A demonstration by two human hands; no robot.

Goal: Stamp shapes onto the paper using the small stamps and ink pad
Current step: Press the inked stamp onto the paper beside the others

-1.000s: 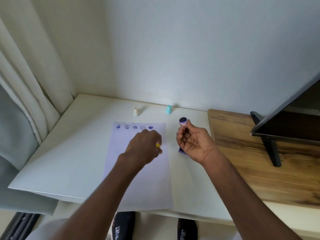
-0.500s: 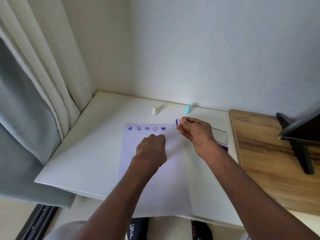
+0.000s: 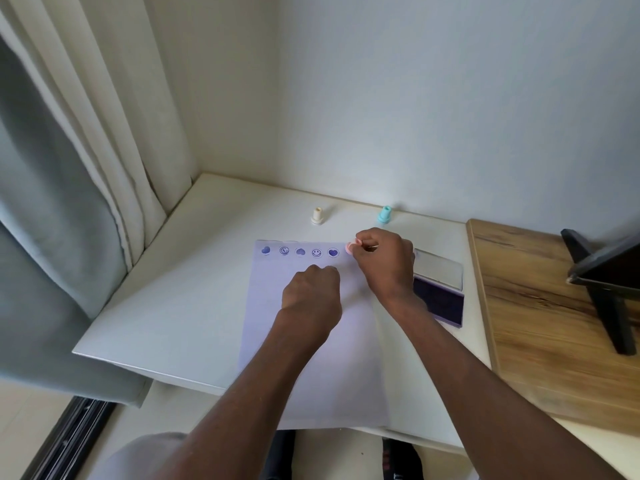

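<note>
Landmark: paper (image 3: 311,358), flat on the white tabletop (image 3: 180,299), long axis running away from the person.
Prints: a row of five purple marks (image 3: 300,251) along the paper's far edge: hearts and smiley faces.
Right hand (image 3: 384,265): over the paper's far right corner; its grip is pinching a pink stamp (image 3: 352,247) between thumb and fingertips.
Stamp: tilted, axis near level, its face turned left toward the row; I cannot tell whether it touches the paper.
Key relation: the free spot lies just right of the last heart, directly under the stamp, so the right hand is the nearer one; I judge the move is to tip the stamp upright and press down there.
Left hand (image 3: 311,292): on the paper, below the row, fingers curled into a fist; whether it holds anything, I cannot tell.
Ink pad (image 3: 438,299): right of the paper, lid open.
Spare stamps: cream stamp (image 3: 317,216) and teal stamp (image 3: 384,215), upright beyond the paper's far edge.
</note>
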